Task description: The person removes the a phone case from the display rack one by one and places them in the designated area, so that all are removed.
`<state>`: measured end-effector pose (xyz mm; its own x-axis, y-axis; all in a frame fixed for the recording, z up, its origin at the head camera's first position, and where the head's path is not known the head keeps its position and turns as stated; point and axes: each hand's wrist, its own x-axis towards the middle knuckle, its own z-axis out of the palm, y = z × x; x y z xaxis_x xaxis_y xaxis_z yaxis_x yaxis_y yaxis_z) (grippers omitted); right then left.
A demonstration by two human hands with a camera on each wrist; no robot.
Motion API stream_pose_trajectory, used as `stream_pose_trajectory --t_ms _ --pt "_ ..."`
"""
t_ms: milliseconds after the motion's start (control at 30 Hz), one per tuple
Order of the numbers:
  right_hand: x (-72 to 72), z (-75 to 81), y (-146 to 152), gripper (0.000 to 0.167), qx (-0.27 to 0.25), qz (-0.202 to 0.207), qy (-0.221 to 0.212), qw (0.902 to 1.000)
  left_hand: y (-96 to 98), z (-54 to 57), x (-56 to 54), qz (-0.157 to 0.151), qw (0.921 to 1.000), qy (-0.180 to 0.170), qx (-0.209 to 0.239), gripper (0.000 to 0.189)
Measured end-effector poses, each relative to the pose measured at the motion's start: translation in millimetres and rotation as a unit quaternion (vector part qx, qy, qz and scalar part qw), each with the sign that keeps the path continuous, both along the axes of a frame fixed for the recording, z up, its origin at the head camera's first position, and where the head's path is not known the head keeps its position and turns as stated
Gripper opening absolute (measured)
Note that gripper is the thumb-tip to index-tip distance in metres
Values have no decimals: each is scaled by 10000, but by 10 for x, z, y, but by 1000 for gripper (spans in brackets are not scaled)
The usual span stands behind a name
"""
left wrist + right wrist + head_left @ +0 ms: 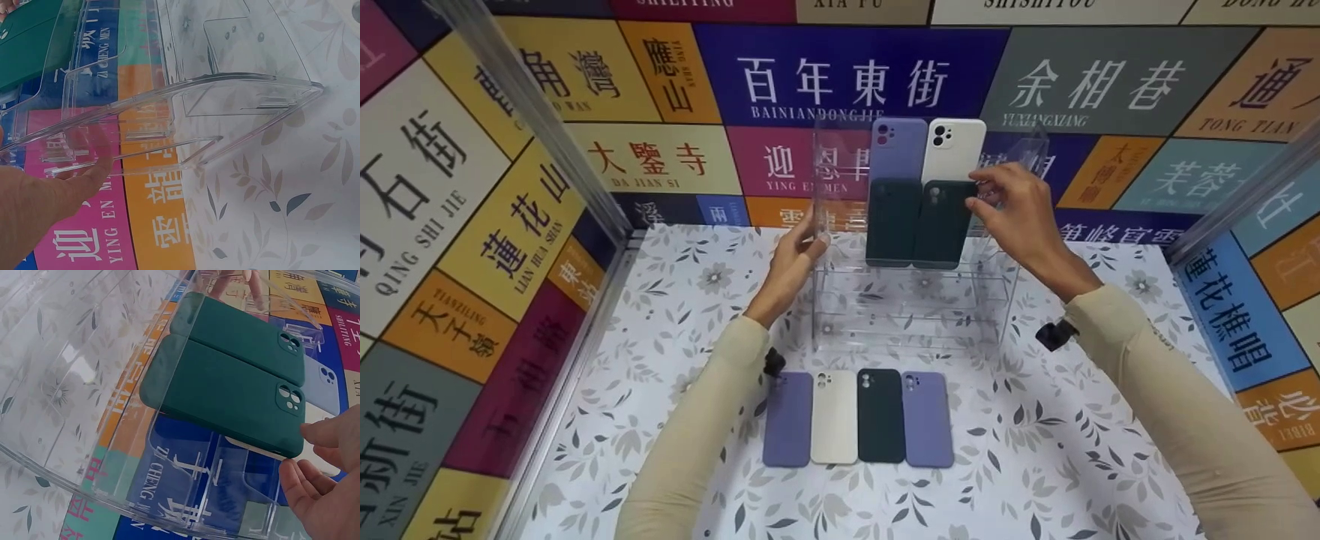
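Observation:
A clear acrylic tiered display stand (911, 307) stands on the table. My left hand (796, 259) grips its left side panel, fingers partly seen through the clear plastic in the left wrist view. Two dark green phone cases (891, 223) lean side by side on an upper tier. Behind them, a purple phone case (898, 146) and a white phone case (956, 146) stand higher, their lower parts hidden. My right hand (1016, 214) pinches the top outer corner of the right green case (225, 394), with thumb and fingertips at its edge in the right wrist view.
In front of the stand, a row of phone cases lies flat: a purple one (787, 420), a cream one (834, 417), a dark green one (880, 416) and another purple one (928, 420). The table has a leaf-patterned cover (1035, 465). Walls with colourful lettered panels (851, 71) enclose it.

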<state>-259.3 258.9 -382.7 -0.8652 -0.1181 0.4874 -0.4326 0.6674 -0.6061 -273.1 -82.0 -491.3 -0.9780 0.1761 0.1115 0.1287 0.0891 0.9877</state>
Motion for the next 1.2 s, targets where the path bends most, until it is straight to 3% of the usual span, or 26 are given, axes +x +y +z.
stream_pose_trajectory --t_ms 600,933,1200 --pt "6 -164 54 40 39 -1 -182 9998 27 7 -12 5 10000 -39 75 70" --pt "70 -240 53 32 -517 97 258 9983 4 4 16 22 9998 -114 133 69" --pt "166 -212 121 32 -883 185 539 9945 17 -1 10 48 9996 -91 272 68"
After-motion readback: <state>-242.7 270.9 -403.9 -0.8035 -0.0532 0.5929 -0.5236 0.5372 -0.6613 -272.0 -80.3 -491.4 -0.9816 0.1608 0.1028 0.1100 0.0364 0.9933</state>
